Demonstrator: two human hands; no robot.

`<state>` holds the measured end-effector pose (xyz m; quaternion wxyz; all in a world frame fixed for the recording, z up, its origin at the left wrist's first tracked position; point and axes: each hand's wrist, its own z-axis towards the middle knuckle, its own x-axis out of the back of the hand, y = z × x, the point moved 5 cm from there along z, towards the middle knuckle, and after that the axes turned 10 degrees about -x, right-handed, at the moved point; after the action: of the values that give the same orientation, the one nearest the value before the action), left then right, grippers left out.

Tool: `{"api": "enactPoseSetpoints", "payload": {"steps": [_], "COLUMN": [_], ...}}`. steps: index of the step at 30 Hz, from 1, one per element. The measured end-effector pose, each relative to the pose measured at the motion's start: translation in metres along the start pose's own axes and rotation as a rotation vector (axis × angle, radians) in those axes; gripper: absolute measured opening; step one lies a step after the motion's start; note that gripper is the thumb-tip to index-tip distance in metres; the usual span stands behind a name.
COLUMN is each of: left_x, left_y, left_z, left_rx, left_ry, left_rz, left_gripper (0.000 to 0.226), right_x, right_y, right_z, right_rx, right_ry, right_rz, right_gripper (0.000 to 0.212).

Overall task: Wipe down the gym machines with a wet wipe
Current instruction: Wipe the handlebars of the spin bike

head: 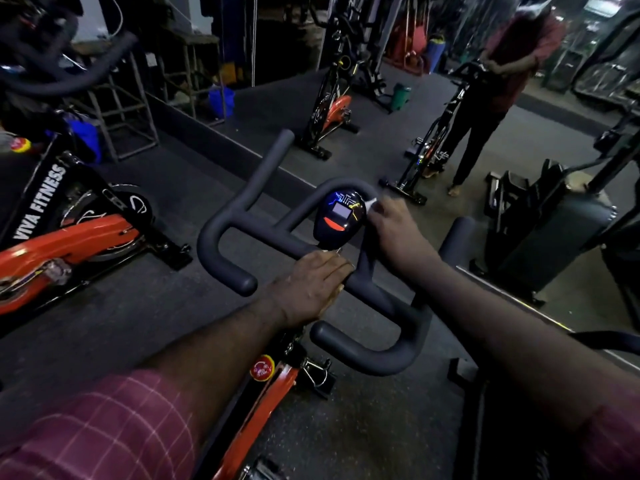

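Wiping the handlebar loop beside the console

White wet wipe (371, 203) sits bunched in the right hand's (391, 225) curled fingers, at the right edge of the black oval console (339, 216). The left hand (311, 284), fingers together, lies flat on the dark grey padded handlebar (221, 233). Judgement: keep that brace and wipe round the whole bar.

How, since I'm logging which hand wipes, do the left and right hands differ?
The left hand rests on the handlebar crossbar, holding nothing; the right hand pinches the wet wipe beside the console. The left hand sits nearer the camera; the right hand reaches further forward. Both are on the same bike.
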<state>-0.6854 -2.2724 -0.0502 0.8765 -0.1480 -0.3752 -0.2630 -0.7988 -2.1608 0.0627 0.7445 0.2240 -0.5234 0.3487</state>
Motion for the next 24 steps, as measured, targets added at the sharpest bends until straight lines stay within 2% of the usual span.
{"api": "enactPoseSetpoints", "payload": {"steps": [4, 8, 12, 16, 21, 24], "left_x": [0.006, 0.006, 0.0, -0.01, -0.008, -0.008], "left_y": [0.001, -0.001, -0.005, -0.014, -0.013, -0.013], "left_z": [0.007, 0.019, 0.014, 0.012, 0.011, 0.01], "left_rx": [-0.028, -0.059, 0.023, 0.082, 0.101, 0.111], "left_ry": [0.05, 0.059, 0.039, -0.011, -0.034, -0.039], "left_rz": [0.028, 0.027, -0.094, -0.185, -0.203, -0.208], "left_gripper": [0.032, 0.026, 0.024, 0.024, 0.025, 0.025], "right_x": [0.007, 0.032, 0.023, 0.021, 0.028, 0.019], "right_y": [0.004, 0.014, 0.001, 0.017, -0.001, -0.01], "right_z": [-0.022, 0.036, 0.052, 0.031, 0.061, 0.067], "right_rx": [0.042, 0.055, 0.276, 0.22, 0.181, 0.241], "right_ry": [-0.078, 0.024, -0.112, -0.148, -0.071, -0.141], "right_rz": [0.032, 0.098, -0.031, -0.1, -0.025, -0.054], "right_gripper": [0.029, 0.025, 0.022, 0.041, 0.039, 0.044]}}
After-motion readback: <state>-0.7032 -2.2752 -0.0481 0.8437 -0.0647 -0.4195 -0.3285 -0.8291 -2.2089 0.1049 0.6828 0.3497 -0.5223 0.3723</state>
